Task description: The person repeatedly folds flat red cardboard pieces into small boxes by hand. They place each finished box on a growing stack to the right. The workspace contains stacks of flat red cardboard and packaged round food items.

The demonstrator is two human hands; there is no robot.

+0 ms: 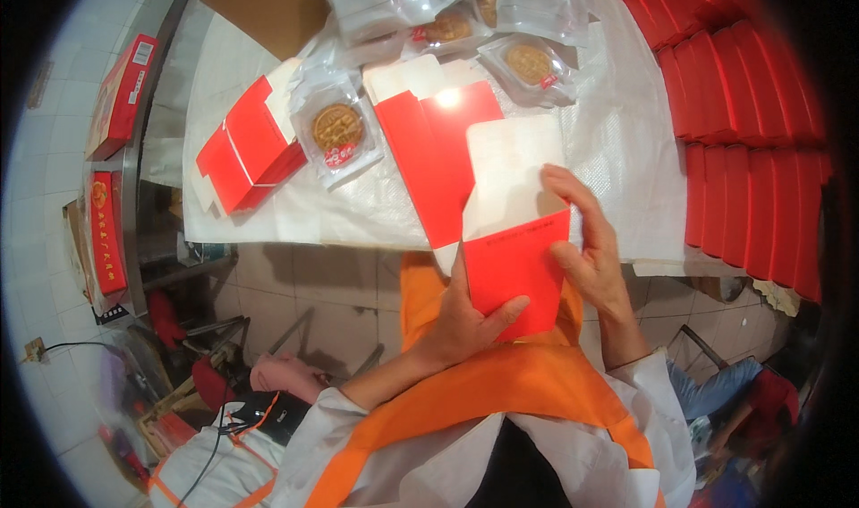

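A red paper box [517, 273] with its white top flap raised stands open-mouthed in front of my body. My left hand [465, 322] grips its lower left side, thumb across the front. My right hand [586, 239] holds the right edge, thumb at the front and fingers by the white flap. Just beyond lie flattened red boxes [420, 159] on the white-covered table. A round golden-brown mooncake in a clear wrapper [337, 130] lies to their left, and another wrapped mooncake [528, 64] lies behind the held box. What the held box contains is hidden.
A strapped bundle of flat red boxes [255, 145] lies at the left of the table [617, 177]. More wrapped mooncakes [447, 26] are heaped at the back beside a brown cardboard piece [268, 7]. Rows of red boxes [752, 87] stand stacked at the right. Another person's leg [716, 387] shows lower right.
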